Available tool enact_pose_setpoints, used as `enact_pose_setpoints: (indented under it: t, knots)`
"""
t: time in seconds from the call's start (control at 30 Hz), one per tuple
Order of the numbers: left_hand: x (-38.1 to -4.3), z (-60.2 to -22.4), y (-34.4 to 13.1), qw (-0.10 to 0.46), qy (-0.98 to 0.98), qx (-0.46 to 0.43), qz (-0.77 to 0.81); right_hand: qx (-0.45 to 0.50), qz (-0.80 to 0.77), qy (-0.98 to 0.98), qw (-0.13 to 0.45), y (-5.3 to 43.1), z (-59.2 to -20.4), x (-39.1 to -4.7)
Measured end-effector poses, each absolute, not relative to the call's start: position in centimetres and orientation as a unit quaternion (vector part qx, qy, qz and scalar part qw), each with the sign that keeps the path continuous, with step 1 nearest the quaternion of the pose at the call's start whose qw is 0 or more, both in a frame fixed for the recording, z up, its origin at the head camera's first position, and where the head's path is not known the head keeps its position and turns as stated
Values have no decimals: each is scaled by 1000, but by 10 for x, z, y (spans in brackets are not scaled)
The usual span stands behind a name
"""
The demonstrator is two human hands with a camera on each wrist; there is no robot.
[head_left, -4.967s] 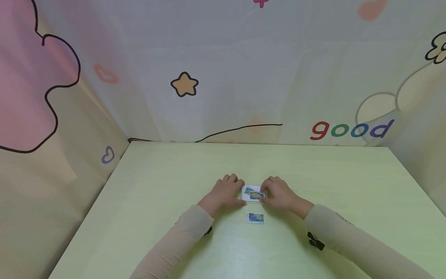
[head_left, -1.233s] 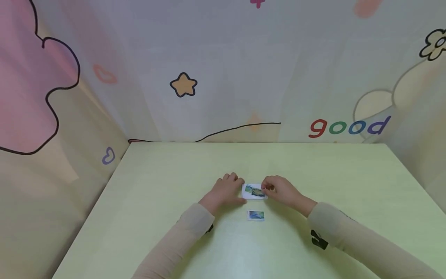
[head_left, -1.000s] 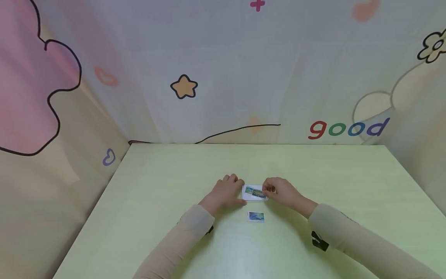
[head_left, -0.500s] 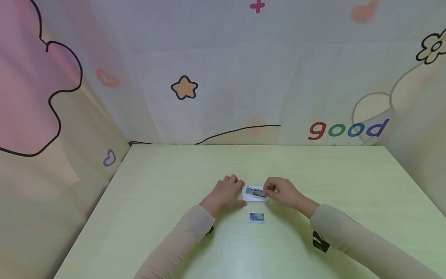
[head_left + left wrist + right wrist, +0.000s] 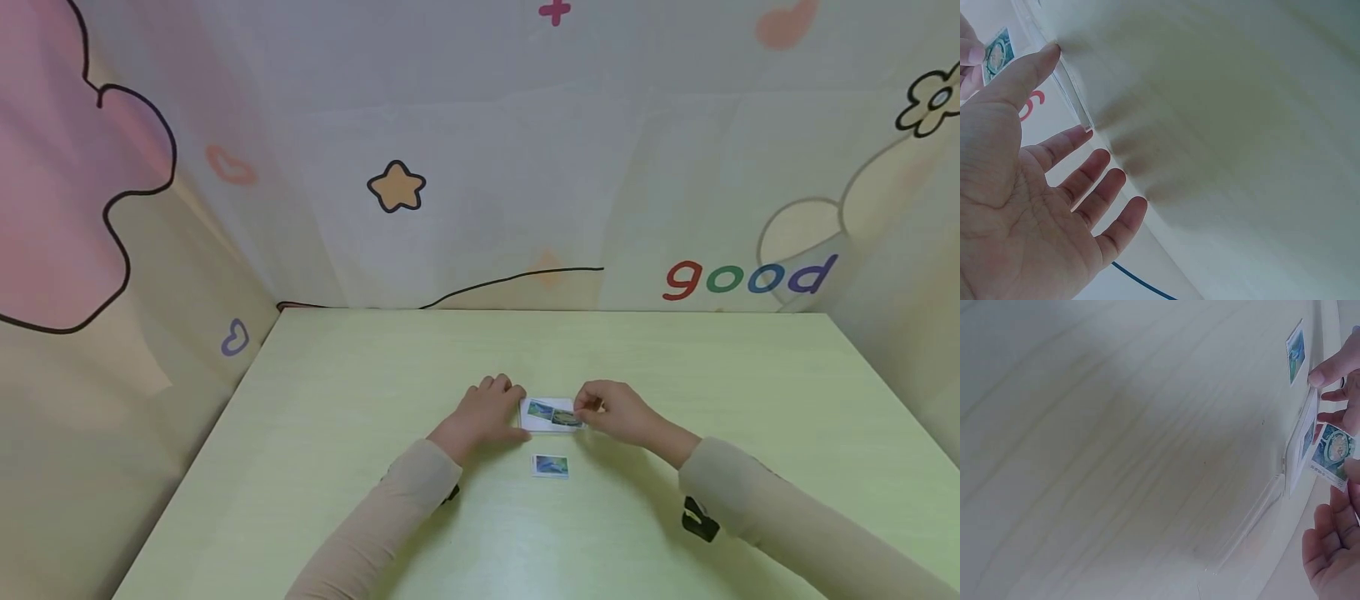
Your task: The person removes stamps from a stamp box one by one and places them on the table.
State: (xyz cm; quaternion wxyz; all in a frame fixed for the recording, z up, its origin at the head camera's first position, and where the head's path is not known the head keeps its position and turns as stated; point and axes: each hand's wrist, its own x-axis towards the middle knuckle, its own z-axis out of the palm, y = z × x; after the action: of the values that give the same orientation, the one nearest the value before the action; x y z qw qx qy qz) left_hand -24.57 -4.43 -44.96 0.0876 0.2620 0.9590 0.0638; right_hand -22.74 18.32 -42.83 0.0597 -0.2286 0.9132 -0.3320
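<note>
Three stamps mid-frame: held stamp, pinched by right hand; flat stamp on one white card, touched by left hand, fingers extended; lower stamp. Lettering shows only in right wrist view.

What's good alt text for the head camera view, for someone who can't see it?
A person's right hand pinches a small stamp over a white card bearing a similar picture, while the left hand touches the card's left edge. Another stamp lies nearer the viewer on a pale green table, before a cartoon backdrop reading "good".
</note>
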Motion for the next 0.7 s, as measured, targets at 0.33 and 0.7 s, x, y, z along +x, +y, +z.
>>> enact_pose_setpoints:
  t: [0.33, 0.7]
  knots:
    - [-244, -450, -45, 87, 959, 259, 70, -228, -340, 909, 77, 189, -428, -219]
    - [-246, -451, -43, 90, 959, 260, 64, -230, -351, 903, 97, 198, -428, -210]
